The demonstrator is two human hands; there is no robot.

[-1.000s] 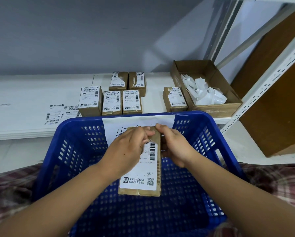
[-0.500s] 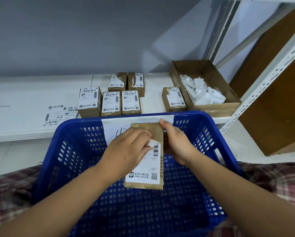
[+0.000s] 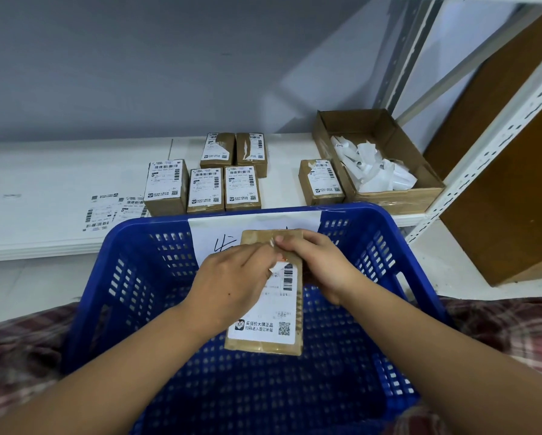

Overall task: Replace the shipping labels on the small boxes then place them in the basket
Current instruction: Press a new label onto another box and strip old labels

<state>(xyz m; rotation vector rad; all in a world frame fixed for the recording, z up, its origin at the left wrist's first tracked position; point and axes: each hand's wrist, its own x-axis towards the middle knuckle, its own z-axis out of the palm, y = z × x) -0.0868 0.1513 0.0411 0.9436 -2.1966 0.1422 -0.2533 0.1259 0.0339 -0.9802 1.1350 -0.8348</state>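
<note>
I hold a small brown cardboard box (image 3: 265, 345) above the blue plastic basket (image 3: 128, 277). Its white shipping label (image 3: 263, 315) is partly peeled back from the top end, leaving bare cardboard there. My left hand (image 3: 232, 287) pinches the lifted top corner of the label. My right hand (image 3: 320, 262) grips the box's upper right side and holds it steady. Several more small labelled boxes (image 3: 205, 189) stand on the white shelf behind the basket.
An open cardboard box (image 3: 420, 196) holding crumpled white label scraps sits at the shelf's right. Loose new labels (image 3: 106, 211) lie on the shelf at left. A white perforated rack post (image 3: 495, 146) and brown boards stand at right. The basket rests on plaid fabric.
The label's top edge has come away from the box and been peeled down a little further by my left hand. The box stays over the basket, held by my right hand.
</note>
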